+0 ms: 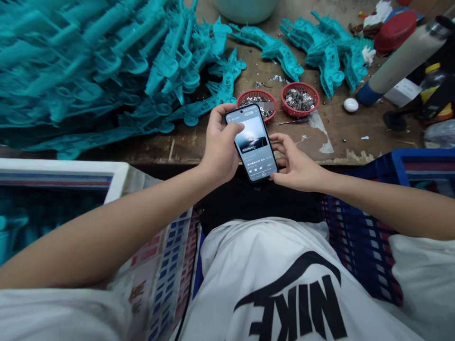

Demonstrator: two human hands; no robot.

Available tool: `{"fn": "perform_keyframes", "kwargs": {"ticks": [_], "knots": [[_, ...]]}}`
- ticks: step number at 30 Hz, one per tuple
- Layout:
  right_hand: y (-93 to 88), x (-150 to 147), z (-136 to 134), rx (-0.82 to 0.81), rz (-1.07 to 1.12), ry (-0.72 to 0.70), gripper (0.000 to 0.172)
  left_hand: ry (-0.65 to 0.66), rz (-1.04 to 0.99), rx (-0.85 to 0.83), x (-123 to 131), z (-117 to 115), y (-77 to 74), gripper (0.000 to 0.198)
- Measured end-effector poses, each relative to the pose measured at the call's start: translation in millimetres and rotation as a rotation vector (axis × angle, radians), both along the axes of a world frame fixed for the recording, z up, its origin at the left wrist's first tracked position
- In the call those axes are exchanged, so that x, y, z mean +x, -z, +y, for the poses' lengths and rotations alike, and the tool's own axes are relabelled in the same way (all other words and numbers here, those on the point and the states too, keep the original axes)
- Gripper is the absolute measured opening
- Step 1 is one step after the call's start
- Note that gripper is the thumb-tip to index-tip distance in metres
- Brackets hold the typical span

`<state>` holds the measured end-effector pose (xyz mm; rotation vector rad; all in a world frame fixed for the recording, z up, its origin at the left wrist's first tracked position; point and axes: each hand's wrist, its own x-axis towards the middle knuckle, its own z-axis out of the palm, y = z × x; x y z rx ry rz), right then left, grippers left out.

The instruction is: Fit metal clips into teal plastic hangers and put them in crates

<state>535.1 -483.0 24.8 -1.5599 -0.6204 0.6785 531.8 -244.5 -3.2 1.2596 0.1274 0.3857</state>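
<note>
Holding a smartphone (250, 143) in both hands, screen facing up, just off the near edge of the table (341, 139), above my lap. My left hand (221, 149) is wrapping the phone's left edge, with the thumb (232, 129) lying across the screen. My right hand (296, 163) is gripping the lower right edge, its fingers (284, 140) curled in narrow against the side. Two red plastic baskets (300, 86) (256, 93) of metal bits are sitting on the table just beyond the phone. A heap of teal plastic moulded runners (88, 71) is lying left of them, more teal runners (327, 57) right. Blue plastic crate (423, 161) is sitting at my right.
</note>
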Motion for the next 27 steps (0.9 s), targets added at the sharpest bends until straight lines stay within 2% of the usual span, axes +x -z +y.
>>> {"fn": "perform_keyframes", "kwargs": {"ticks": [5, 11, 18, 23, 27], "knots": [[-1.6, -0.7, 0.9, -0.002, 0.011, 0.004, 0.094, 0.012, 0.0, 0.014, 0.3, 1.0, 0.8, 0.045], [-0.9, 0.6, 1.1, 0.003, 0.007, 0.0, 0.092, 0.005, -0.022, 0.094, 1.0, 0.5, 1.7, 0.058], [-2.0, 1.3, 0.9, -0.014, 0.024, 0.003, 0.096, 0.005, 0.039, -0.057, -0.3, 1.0, -4.1, 0.035], [-4.0, 0.9, -0.1, -0.037, 0.036, 0.024, 0.099, 0.034, 0.033, -0.146, -2.8, -1.3, -8.2, 0.038], [-4.7, 0.6, -0.5, -0.025, 0.016, 0.013, 0.099, 0.015, 0.023, -0.129, -4.0, -3.1, -10.2, 0.03]]}}
